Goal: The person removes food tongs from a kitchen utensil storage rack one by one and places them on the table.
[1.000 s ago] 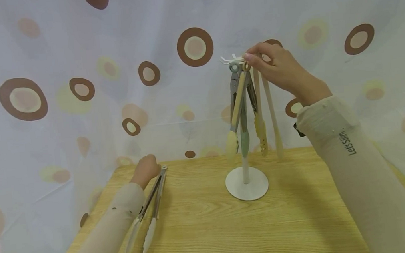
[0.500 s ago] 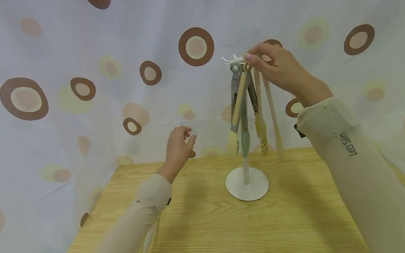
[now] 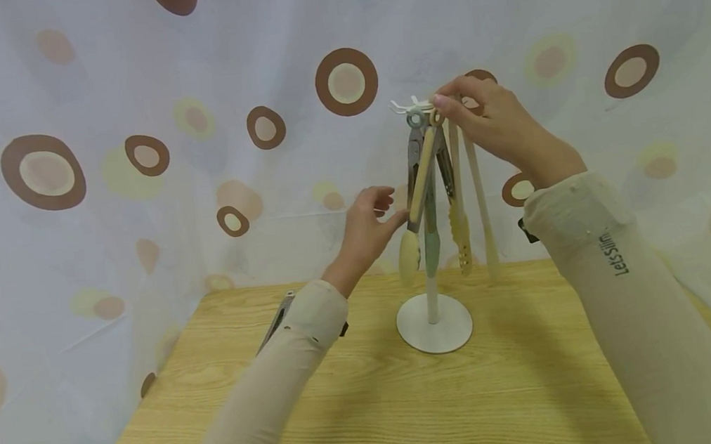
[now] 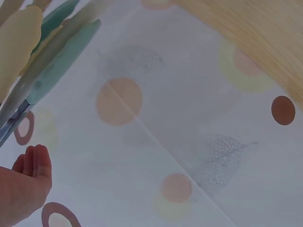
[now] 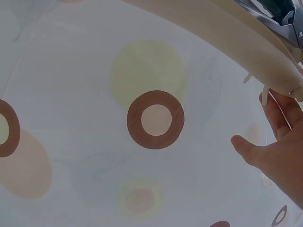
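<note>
My right hand pinches the top of a white hook stand, thumb and forefinger at its hooks. Several tongs hang there. A cream-handled pair is in front, a green-tipped pair behind it, and yellow perforated tongs to the right. In the right wrist view, a beige handle hangs beside the hand. My left hand is raised left of the stand, fingers apart and loosely bent, thumb tip right at the cream-handled tongs. The left wrist view shows green tips near that hand.
A metal pair of tongs lies on the wooden table at left, mostly hidden by the left sleeve. The stand's round base rests toward the table's back edge. A patterned curtain hangs behind.
My left hand has left the top end of the tongs on the table and moved right and up to the hanging tongs, fingers loosening. The right hand stays at the stand's top.
</note>
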Demonstrator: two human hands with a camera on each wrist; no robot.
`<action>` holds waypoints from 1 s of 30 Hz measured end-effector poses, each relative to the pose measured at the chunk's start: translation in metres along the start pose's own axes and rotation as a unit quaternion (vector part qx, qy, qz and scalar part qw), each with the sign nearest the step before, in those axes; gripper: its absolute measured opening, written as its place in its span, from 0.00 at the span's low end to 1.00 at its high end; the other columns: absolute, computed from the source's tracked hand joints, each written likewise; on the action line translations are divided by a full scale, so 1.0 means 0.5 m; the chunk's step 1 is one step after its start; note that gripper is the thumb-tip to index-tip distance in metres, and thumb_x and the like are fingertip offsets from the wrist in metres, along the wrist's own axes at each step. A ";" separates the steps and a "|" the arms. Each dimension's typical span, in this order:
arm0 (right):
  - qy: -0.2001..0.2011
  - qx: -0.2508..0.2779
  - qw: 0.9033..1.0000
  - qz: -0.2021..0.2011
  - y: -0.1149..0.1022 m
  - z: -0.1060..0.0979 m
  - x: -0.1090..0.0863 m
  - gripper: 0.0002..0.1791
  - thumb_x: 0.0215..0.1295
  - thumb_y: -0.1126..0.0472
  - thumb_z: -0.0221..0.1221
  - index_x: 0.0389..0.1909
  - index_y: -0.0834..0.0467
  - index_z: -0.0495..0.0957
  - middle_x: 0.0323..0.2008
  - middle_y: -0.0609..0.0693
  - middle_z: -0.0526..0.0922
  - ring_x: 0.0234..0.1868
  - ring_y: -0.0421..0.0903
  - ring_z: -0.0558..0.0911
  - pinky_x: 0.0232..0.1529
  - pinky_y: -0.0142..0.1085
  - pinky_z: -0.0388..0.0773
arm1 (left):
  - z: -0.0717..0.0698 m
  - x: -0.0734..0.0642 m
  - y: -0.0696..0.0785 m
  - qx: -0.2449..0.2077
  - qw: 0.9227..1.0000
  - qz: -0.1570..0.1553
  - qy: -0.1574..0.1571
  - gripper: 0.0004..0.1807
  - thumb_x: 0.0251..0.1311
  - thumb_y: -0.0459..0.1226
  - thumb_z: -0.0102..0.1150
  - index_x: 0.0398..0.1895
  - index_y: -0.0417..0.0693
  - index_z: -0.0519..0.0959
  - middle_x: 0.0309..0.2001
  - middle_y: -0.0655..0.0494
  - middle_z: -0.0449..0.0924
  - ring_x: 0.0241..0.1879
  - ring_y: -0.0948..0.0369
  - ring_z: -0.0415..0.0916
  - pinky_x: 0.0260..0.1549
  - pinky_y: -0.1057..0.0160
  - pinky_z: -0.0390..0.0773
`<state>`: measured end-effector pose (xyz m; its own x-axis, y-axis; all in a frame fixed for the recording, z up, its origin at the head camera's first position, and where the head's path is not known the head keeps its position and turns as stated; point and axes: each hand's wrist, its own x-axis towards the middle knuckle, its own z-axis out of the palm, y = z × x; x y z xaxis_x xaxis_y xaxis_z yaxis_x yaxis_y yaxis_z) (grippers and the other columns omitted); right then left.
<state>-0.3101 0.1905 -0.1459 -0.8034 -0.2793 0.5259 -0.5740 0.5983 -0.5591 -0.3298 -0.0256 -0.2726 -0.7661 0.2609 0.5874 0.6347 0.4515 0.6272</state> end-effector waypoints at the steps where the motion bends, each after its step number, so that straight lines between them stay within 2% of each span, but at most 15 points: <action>1: 0.001 0.000 1.000 -0.002 0.001 0.000 0.000 0.26 0.73 0.42 0.46 0.57 0.57 0.73 0.61 0.56 0.68 0.63 0.61 0.69 0.60 0.59 0.63 | 0.003 0.003 0.003 -0.003 1.000 -0.002 -0.001 0.23 0.60 0.33 0.64 0.56 0.33 0.72 0.47 0.40 0.76 0.48 0.49 0.74 0.50 0.57 0.75; 10: 0.004 0.002 1.000 -0.002 0.004 0.000 0.001 0.26 0.72 0.42 0.46 0.58 0.57 0.73 0.62 0.56 0.68 0.64 0.61 0.69 0.60 0.59 0.63 | 0.023 0.014 0.020 -0.006 1.000 -0.022 0.008 0.23 0.56 0.27 0.64 0.56 0.33 0.73 0.44 0.41 0.76 0.43 0.51 0.76 0.45 0.65 0.77; 15: 0.005 0.003 1.000 -0.002 0.004 0.000 0.000 0.26 0.72 0.42 0.46 0.59 0.56 0.72 0.63 0.57 0.68 0.64 0.61 0.68 0.60 0.59 0.63 | 0.037 0.012 0.029 0.013 0.999 -0.031 0.006 0.23 0.56 0.32 0.67 0.54 0.35 0.73 0.43 0.44 0.76 0.41 0.53 0.76 0.41 0.69 0.76; 20: 0.001 0.008 1.000 0.001 0.002 0.001 -0.002 0.26 0.72 0.42 0.46 0.59 0.56 0.72 0.63 0.57 0.67 0.65 0.61 0.67 0.61 0.59 0.61 | 0.050 0.011 0.037 0.023 0.999 -0.037 0.031 0.25 0.50 0.43 0.73 0.45 0.38 0.75 0.38 0.49 0.77 0.35 0.58 0.75 0.34 0.70 0.74; 23: 0.000 0.007 1.000 -0.002 0.002 0.002 -0.003 0.26 0.73 0.42 0.46 0.59 0.56 0.72 0.63 0.57 0.67 0.65 0.61 0.67 0.61 0.59 0.62 | 0.053 0.011 0.043 0.028 0.998 -0.046 0.043 0.22 0.50 0.42 0.73 0.42 0.39 0.75 0.36 0.50 0.77 0.33 0.60 0.74 0.32 0.71 0.73; 30: -0.002 0.008 1.000 0.002 0.000 0.000 -0.004 0.27 0.72 0.41 0.45 0.60 0.56 0.71 0.65 0.57 0.66 0.66 0.62 0.66 0.61 0.60 0.61 | 0.053 0.004 0.053 0.048 0.996 -0.057 0.038 0.17 0.57 0.39 0.68 0.41 0.39 0.73 0.37 0.49 0.74 0.33 0.58 0.72 0.32 0.67 0.73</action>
<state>-0.3084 0.1911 -0.1469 -0.8063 -0.2797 0.5212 -0.5730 0.5878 -0.5711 -0.3169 0.0094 -0.2683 -0.8207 0.1384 0.5544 0.5276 0.5559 0.6423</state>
